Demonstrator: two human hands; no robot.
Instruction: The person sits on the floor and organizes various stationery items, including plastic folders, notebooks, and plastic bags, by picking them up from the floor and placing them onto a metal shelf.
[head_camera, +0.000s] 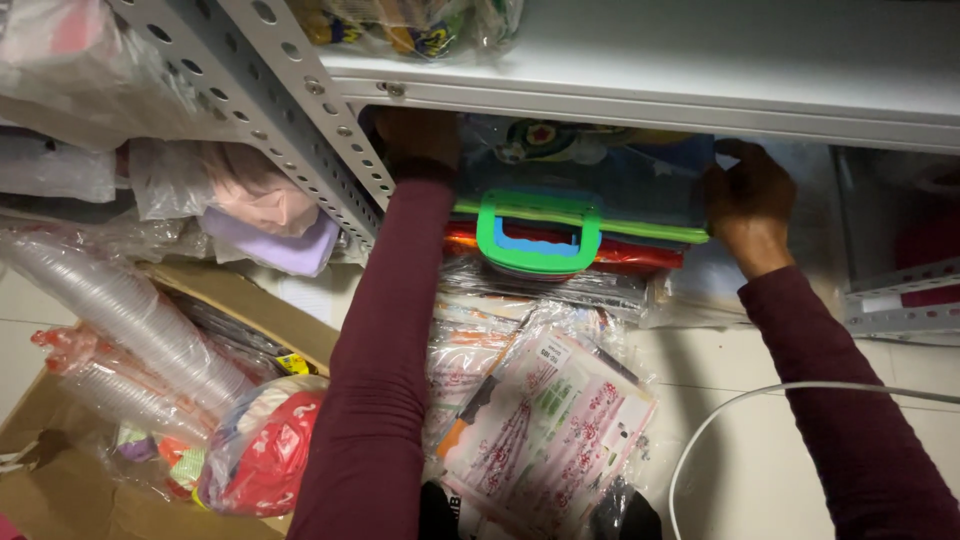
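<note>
Plastic-wrapped packs with a green carry handle (538, 235) are stacked under the white metal shelf (700, 85), at twelve o'clock from the viewpoint. The left hand (418, 135) is reached in at the stack's ten o'clock corner; its grip cannot be told, the fingers being hidden under the shelf lip. The right hand (748, 205) is curled around the stack's edge at three o'clock. The slippery wrapped packs below (545, 420) could be dragged out and spilled, and knuckles could be scraped on the perforated upright (290, 95).
</note>
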